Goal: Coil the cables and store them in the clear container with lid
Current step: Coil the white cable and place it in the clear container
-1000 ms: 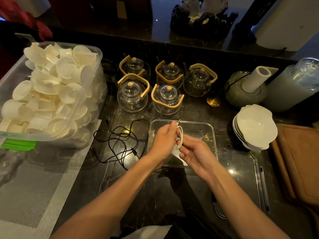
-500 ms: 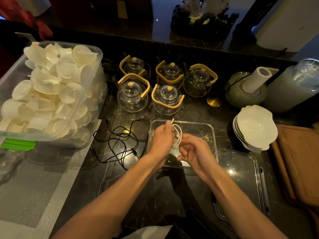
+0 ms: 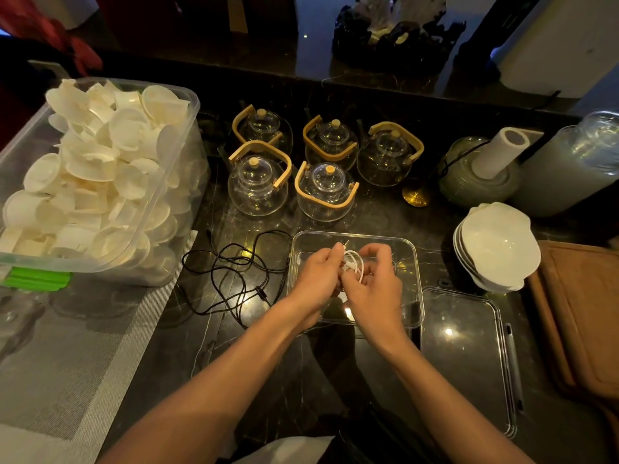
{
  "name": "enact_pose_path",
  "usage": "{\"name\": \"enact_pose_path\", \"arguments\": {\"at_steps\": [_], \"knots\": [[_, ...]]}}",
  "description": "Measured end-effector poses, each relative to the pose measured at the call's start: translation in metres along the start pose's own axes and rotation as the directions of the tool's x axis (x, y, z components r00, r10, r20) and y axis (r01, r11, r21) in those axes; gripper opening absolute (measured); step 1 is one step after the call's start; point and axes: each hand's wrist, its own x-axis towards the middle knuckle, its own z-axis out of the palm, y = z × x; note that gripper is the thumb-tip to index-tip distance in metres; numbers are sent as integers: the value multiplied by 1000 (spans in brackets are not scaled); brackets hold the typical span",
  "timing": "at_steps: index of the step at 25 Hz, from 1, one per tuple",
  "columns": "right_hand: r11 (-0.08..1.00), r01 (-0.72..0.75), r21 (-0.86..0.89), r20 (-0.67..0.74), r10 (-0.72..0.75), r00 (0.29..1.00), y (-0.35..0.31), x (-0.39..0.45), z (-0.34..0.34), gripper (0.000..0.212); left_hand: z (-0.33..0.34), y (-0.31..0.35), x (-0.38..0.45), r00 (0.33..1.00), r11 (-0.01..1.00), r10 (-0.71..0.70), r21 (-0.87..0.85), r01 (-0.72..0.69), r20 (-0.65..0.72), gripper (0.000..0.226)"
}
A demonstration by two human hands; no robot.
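Your left hand (image 3: 316, 276) and right hand (image 3: 373, 283) meet over the clear container (image 3: 410, 262), which sits open on the dark stone counter (image 3: 301, 370). Between them is the white cable (image 3: 355, 262), wound into a small coil of several loops. Left fingers are curled, tips pinching the coil's left side; a short white end pokes up just above the knuckles. Right fingers are curled too, thumb and forefinger arched over the coil's right side. Whether the right fingertips actually clamp the loops or only cup them is hard to tell, since the coil hides the contact. The coil sits above the container's floor; you cannot tell if it touches the bottom.

The black cable (image 3: 234, 276) lies loose and tangled on the counter just left of the container, uncoiled, one strand reaching the container's left wall. The container's lid (image 3: 469, 360) lies flat on the counter just right of the container, its near corner beside your right forearm.

Beyond the container: five glass teapots (image 3: 258, 185) with wooden handles. Far left: a large plastic tub (image 3: 167, 182) heaped with white cups. Right: a stack of white bowls (image 3: 499, 246) and a wooden board (image 3: 582, 316).
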Motion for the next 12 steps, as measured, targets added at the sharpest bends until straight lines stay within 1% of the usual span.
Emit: {"name": "enact_pose_path", "arguments": {"at_steps": [2, 3, 5, 6, 8, 9, 10, 12], "knots": [[975, 142, -168, -8, -146, 989, 6, 0, 0, 20, -1, 1, -2, 1000, 1000, 1, 8, -1, 10, 37], [954, 207, -219, 2, -211, 977, 7, 1, 0, 13, -1, 2, -3, 1000, 1000, 2, 14, -3, 9, 37], [927, 276, -252, 12, -283, 959, 8, 3, -1, 11, -2, 0, -2, 1000, 1000, 1, -26, -1, 11, 38], [935, 270, -230, -7, -279, 960, 8, 4, -3, 13, -2, -1, -1, 1000, 999, 4, -45, -4, 10, 38], [975, 189, -115, -62, -197, 978, 2, 5, -6, 12, -2, -3, -2, 1000, 999, 22, -34, -22, -11, 37], [990, 139, -28, -64, -140, 988, -2, 5, -8, 12, -2, -4, -1, 999, 999, 33, -16, -33, -22, 36], [993, 85, 87, -41, -82, 996, -7, 5, -9, 12, -2, -3, -1, 999, 999, 37, -11, -37, -28, 36], [944, -12, 329, 29, 2, 1000, -18, 2, -13, 10, -3, 0, -1, 1000, 998, 20, -64, -20, -8, 38]]}}
